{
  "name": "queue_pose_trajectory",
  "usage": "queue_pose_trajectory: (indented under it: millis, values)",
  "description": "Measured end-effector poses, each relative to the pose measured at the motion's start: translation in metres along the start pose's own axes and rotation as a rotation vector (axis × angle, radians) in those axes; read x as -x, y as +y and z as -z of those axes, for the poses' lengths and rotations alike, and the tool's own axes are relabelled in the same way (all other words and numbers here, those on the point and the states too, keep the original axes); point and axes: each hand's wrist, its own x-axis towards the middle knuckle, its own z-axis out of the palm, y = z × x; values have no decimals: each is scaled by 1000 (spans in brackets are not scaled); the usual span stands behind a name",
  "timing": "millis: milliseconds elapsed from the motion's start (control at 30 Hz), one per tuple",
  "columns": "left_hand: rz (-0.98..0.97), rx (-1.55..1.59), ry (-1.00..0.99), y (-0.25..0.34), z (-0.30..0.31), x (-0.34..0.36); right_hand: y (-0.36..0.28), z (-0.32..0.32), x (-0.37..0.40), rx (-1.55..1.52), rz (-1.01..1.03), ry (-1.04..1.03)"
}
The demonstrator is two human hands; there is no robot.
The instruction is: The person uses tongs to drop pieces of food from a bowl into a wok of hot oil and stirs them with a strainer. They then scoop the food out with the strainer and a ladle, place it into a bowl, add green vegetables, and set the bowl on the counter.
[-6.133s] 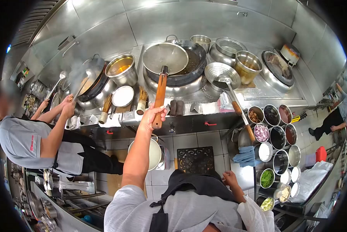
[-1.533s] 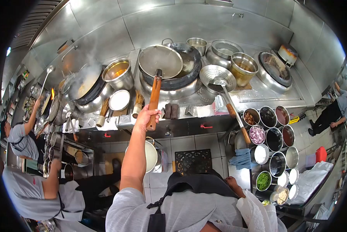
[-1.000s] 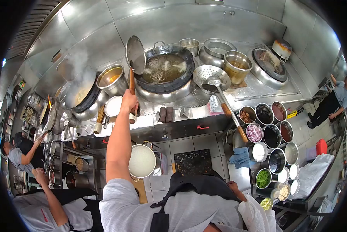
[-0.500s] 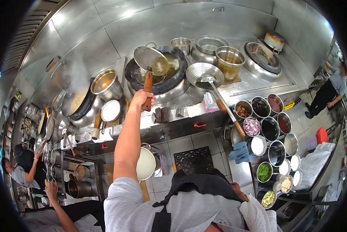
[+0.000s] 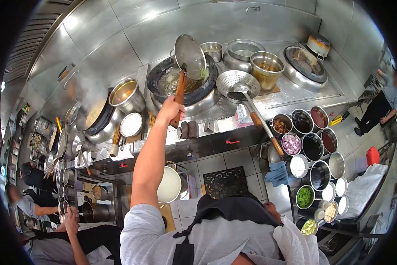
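Observation:
My left hand [image 5: 172, 110] is closed around the wooden handle of a round wire-mesh strainer [image 5: 189, 49]. The strainer is tilted steeply over the wok [image 5: 161, 73], and some green food [image 5: 204, 73] shows at its lower right edge. Bubbling liquid fills the wok. Low beside my waist is my right hand [image 5: 272, 210], its fingers mostly hidden. To the wok's right, a perforated ladle-strainer [image 5: 227, 81] rests with a long-handled ladle [image 5: 256, 115] lying across it.
Metal pots of ingredients [image 5: 312, 145] crowd the right side. A pot of yellowish liquid [image 5: 267, 73] and a steaming wok [image 5: 92, 117] stand on the range. Co-workers are at the left [image 5: 72, 234] and far right [image 5: 379, 104]. A white-filled pot [image 5: 169, 184] is below my left arm.
The strainer has turned from nearly flat to steeply tilted, shifting to the right over the wok. Green food now shows at its edge. My right hand stays by my waist.

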Motion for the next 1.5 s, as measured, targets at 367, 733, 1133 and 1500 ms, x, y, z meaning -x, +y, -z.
queue_pose_trajectory:
  millis: [367, 733, 1133, 1500]
  values:
    - [-72, -578, 435, -11, 67, -17, -30, 15, 11, 26, -78, -26]
    - [54, -185, 238, -64, 99, -11, -29, 13, 28, -41, -147, 59]
    - [142, 333, -138, -28, 57, -1, -40, 12, 24, -207, -146, 14]
    - [129, 585, -78, -15, 26, 7, -1, 8, 14, 108, 120, 35]
